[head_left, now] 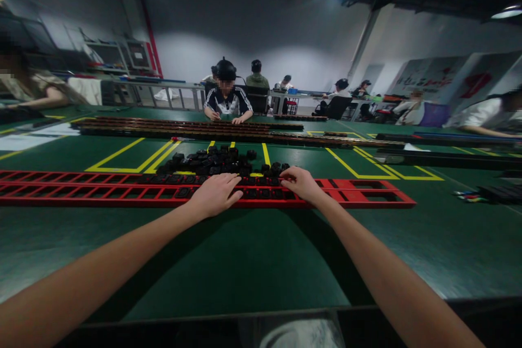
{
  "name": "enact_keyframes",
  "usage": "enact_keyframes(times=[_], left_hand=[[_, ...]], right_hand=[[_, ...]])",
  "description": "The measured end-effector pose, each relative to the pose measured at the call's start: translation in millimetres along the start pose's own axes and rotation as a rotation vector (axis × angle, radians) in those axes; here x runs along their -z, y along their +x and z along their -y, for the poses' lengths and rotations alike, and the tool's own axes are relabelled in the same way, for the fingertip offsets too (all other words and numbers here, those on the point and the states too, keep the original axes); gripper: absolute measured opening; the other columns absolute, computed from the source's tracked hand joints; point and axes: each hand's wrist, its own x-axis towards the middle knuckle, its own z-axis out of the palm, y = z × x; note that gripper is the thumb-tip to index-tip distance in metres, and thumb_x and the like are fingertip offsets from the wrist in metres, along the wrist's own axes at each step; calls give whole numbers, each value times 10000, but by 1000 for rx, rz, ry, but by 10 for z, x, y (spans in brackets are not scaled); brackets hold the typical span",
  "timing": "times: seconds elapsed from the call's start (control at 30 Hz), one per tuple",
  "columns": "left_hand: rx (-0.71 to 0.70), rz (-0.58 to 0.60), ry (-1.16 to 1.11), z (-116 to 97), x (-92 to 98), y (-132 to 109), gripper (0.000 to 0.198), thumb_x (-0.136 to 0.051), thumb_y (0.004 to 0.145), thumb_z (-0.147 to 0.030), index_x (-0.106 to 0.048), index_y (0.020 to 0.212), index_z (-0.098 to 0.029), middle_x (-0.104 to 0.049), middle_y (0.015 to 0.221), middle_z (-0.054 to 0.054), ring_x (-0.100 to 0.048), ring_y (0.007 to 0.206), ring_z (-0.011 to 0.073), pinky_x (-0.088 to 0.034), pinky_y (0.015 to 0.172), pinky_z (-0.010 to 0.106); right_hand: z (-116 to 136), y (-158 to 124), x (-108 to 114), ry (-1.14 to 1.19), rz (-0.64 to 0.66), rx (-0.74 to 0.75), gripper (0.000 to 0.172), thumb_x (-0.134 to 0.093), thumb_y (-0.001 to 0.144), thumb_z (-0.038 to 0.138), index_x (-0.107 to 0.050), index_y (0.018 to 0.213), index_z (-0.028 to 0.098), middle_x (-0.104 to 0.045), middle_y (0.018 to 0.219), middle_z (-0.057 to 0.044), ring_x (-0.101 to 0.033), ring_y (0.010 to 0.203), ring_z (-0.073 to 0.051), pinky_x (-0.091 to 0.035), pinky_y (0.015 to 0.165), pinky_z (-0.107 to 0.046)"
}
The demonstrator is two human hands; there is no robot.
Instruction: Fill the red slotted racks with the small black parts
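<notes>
A long red slotted frame [349, 194] lies across the green table in front of me, with two rows of square openings. Black square blocks [265, 193] sit in several of its middle openings. My left hand [216, 194] rests palm down over the frame, fingers stretched and thumb apart, touching the blocks there. At the upper row to the right, my right hand [302, 182] has its thumb and fingers pinched together by a black block; what lies between the fingertips is too small to make out. Just behind the frame is a loose pile of black blocks [216, 161].
Yellow tape lines [338, 163] mark the green table [244, 261]. Long dark strips [183, 129] lie beyond the pile, near a seated person [228, 99] opposite. Further dark bars [448, 157] and a bundle of black cables [499, 194] lie at the right.
</notes>
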Motion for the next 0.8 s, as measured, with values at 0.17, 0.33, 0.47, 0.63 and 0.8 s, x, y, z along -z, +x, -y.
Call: enact_keyframes(times=[0.17, 0.33, 0.47, 0.63, 0.8], left_hand=[[-1, 3, -10, -16, 17, 0, 549, -382, 1016, -466, -568, 1381, -101, -563, 1439, 151, -522, 1328, 296, -407, 1116, 442], [5, -1, -21, -7, 5, -11, 548, -385, 1016, -469, -561, 1389, -109, -555, 1449, 148, -516, 1337, 294, -405, 1120, 452], [6, -10, -21, -7, 1, -10, 537, -398, 1011, -463, -572, 1377, -110, -561, 1441, 152, -523, 1330, 297, -408, 1118, 449], [4, -4, -21, -10, -1, -4, 542, -393, 1012, -461, -571, 1378, -103, -561, 1440, 156, -524, 1328, 302, -412, 1114, 458], [13, -5, -15, -17, 9, -11, 540, -398, 1010, -464, -566, 1384, -112, -563, 1440, 150, -525, 1328, 295, -409, 1117, 447]], right_hand=[[-21, 11, 8, -91, 13, 3, 123, -626, 871, 194, -746, 893, 183, -692, 904, -57, -629, 802, -177, -487, 756, -302], [-160, 3, 74, -286, -74, -130, 179, -578, 907, 217, -741, 960, 166, -678, 1051, -107, -629, 972, -230, -483, 886, -342], [-239, -26, 103, -370, -26, -272, 300, -572, 923, 288, -678, 1179, 173, -627, 1250, -139, -584, 1144, -301, -477, 936, -415], [-232, -37, 73, -314, 88, -255, 410, -492, 976, 348, -565, 1352, 202, -528, 1416, -144, -562, 1228, -299, -476, 982, -431], [-256, -28, 51, -335, 120, -257, 445, -451, 991, 406, -566, 1366, 197, -478, 1467, -159, -544, 1261, -328, -474, 1002, -472]])
